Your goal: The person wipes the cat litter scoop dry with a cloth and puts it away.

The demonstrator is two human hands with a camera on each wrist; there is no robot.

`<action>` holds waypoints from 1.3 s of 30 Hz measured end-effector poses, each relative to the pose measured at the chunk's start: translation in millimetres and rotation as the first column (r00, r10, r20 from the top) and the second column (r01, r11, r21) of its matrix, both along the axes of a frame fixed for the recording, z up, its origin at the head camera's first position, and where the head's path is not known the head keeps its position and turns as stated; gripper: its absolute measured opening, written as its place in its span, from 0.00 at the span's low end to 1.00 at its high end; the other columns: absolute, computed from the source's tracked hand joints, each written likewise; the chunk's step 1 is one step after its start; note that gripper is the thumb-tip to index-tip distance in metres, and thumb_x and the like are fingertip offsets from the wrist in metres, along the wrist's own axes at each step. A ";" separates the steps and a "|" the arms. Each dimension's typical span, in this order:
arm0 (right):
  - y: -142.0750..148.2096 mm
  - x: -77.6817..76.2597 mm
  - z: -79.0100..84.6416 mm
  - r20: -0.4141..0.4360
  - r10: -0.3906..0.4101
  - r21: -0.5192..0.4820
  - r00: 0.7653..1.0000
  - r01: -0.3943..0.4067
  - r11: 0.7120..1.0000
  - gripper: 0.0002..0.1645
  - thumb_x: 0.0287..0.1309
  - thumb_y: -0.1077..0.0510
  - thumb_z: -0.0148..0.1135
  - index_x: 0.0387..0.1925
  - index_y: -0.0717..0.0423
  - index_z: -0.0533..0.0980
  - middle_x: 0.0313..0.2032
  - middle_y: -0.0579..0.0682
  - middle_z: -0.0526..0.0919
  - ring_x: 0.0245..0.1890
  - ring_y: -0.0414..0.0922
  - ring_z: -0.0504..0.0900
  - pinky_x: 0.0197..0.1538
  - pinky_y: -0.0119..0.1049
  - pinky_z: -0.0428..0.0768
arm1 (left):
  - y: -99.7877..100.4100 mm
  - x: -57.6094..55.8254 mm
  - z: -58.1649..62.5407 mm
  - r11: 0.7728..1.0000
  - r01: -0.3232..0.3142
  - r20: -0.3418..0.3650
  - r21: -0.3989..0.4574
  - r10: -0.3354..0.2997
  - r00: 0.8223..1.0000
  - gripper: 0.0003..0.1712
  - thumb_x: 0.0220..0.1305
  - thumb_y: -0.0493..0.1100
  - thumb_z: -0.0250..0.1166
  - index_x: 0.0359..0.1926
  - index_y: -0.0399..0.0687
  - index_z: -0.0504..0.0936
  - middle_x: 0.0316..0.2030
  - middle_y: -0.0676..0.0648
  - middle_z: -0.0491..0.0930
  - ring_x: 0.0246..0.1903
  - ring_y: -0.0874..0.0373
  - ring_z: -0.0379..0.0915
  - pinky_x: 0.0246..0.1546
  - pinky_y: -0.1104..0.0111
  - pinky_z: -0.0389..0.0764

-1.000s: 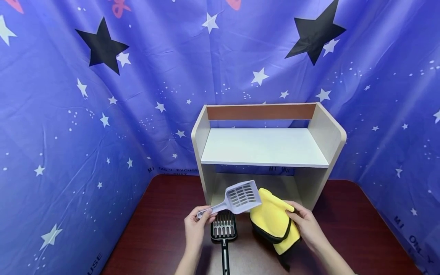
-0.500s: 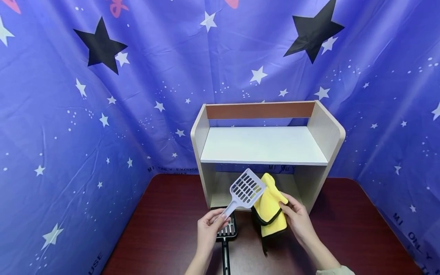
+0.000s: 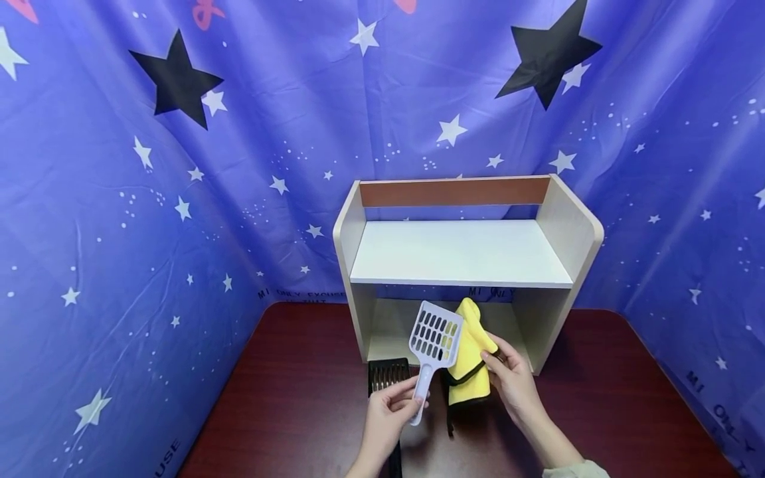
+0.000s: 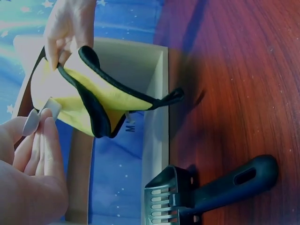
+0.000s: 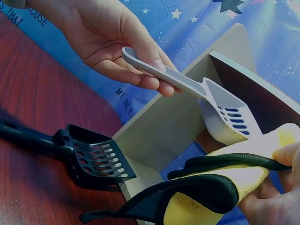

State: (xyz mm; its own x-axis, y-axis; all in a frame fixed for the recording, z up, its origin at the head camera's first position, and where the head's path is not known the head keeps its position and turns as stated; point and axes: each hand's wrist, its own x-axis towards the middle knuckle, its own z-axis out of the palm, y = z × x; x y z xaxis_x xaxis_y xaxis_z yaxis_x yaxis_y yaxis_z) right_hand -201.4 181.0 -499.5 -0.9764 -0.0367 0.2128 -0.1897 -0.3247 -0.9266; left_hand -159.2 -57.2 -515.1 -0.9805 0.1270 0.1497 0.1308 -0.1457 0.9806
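Note:
My left hand (image 3: 388,415) pinches the handle of a light grey slotted litter scoop (image 3: 435,335), its head tilted up in front of the shelf. My right hand (image 3: 514,378) grips a folded yellow cloth (image 3: 469,358) with black edging and a small hanging loop, just right of the scoop. In the right wrist view the scoop's head (image 5: 229,115) comes right at the cloth (image 5: 253,164). A black litter scoop (image 3: 388,373) lies on the table, its handle partly hidden behind my left forearm; the left wrist view shows its handle (image 4: 239,183) plainly.
A two-tier shelf unit (image 3: 460,252) with pale side panels and a white middle board stands at the back of the dark red table (image 3: 287,392). A blue curtain with stars (image 3: 287,119) hangs behind and along both sides.
The left hand has moved right and turned the grey scoop from lying sideways to pointing up. The right hand has shifted slightly left with the cloth, which overlaps the scoop's head more.

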 end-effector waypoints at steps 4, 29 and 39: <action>-0.3 0.5 -1.8 -0.003 0.000 -0.004 1.000 0.000 1.000 0.22 0.70 0.69 0.52 0.55 0.42 0.79 0.41 0.40 0.82 0.40 0.33 0.81 0.39 0.29 0.85 | 3.5 2.2 -1.1 0.999 0.007 0.010 -0.036 -0.007 1.000 0.23 0.60 0.29 0.66 0.56 0.24 0.78 0.41 0.24 0.84 0.34 0.66 0.86 0.36 0.79 0.83; -16.1 12.3 -18.4 0.120 0.007 0.061 0.993 -0.014 0.998 0.21 0.63 0.70 0.59 0.47 0.40 0.81 0.39 0.40 0.89 0.40 0.36 0.87 0.42 0.31 0.87 | 6.9 -4.2 -7.4 0.999 -0.025 0.131 -0.046 0.031 0.991 0.23 0.61 0.28 0.66 0.57 0.24 0.77 0.42 0.27 0.85 0.34 0.59 0.88 0.36 0.71 0.87; -24.7 16.0 -20.5 0.104 0.039 -0.002 0.994 -0.039 0.999 0.23 0.62 0.72 0.58 0.44 0.40 0.82 0.39 0.40 0.89 0.40 0.36 0.86 0.42 0.30 0.87 | 12.6 -3.7 -5.2 0.994 -0.091 0.115 -0.059 0.097 0.989 0.23 0.59 0.28 0.67 0.57 0.25 0.77 0.42 0.29 0.85 0.31 0.59 0.87 0.34 0.76 0.85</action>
State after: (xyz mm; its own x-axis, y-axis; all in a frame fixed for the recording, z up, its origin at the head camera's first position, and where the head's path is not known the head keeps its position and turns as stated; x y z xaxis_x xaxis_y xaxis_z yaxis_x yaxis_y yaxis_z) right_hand -185.3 156.3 -520.0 -0.9910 -0.0755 0.1102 -0.0795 -0.3297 -0.9407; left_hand -162.9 -44.6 -520.3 -0.9989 0.0381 0.0277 0.0244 -0.0851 0.9961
